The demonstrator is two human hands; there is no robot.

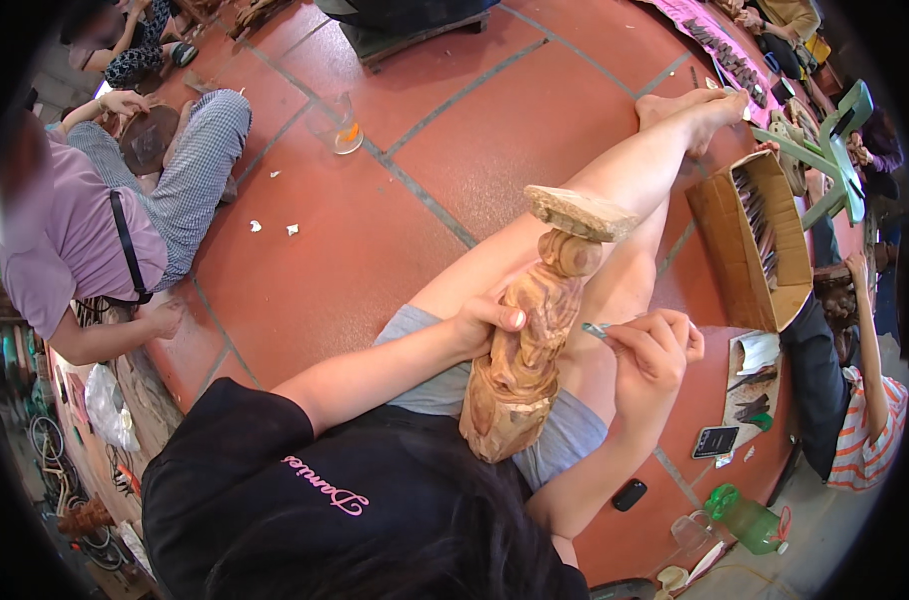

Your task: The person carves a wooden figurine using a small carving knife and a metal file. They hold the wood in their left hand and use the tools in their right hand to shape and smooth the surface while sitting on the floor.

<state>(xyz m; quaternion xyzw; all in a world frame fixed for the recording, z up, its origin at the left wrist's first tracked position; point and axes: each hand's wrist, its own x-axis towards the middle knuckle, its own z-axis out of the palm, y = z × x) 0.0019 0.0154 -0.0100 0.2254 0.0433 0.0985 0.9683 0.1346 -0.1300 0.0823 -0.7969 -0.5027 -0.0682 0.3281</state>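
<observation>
Closest to the lens is your own dark hair and black t-shirt (275, 480), filling the bottom of the view. Past that you've got your bare legs stretched out over the red tiled floor (375, 230), and the carved wooden figure (530, 340) is propped on your lap, leaning up and away from you with its flat base (580, 212) at the far end. Your left hand (487, 322) is wrapped around the middle of the carving, thumb on the front, gripping it firmly. Your right hand (655, 350) is pinched closed on a thin carving tool (597, 331), tip right at the wood. To your right, an open cardboard box (750, 240) of tools sits on the floor, with a black phone (716, 441) and a green bottle (750, 520) nearer you.
</observation>
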